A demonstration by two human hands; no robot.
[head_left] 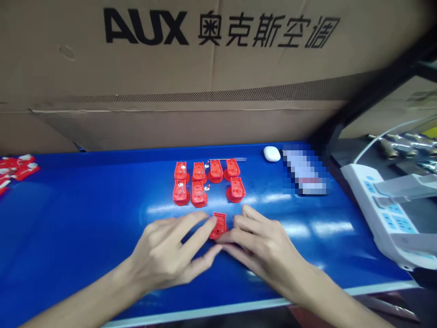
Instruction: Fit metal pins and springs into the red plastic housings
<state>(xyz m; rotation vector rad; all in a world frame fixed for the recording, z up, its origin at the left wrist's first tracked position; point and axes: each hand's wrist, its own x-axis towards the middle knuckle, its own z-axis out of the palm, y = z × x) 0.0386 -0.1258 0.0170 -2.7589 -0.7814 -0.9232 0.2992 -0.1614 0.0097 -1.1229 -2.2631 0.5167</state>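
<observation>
Between my two hands, close to the front of the blue table, is a small red plastic housing (220,223) with its hollow side facing up. My left hand (174,246) grips its left side, an index fingertip on the rim and the thumb near the lower edge. From the right, my right hand (259,237) pinches the lower right corner with thumb and fingers. Just beyond stand several matching red housings (199,193) in two uneven rows. Some hold small white and metal parts (180,185); others, such as the red housing at the right (236,189), look bare inside.
A white rounded case (271,154) and a pixelated flat object (305,171) lie at the back right. A white power strip (389,214) stands at the right edge. Red and white pieces (18,168) lie far left. A large cardboard box (205,68) walls off the back.
</observation>
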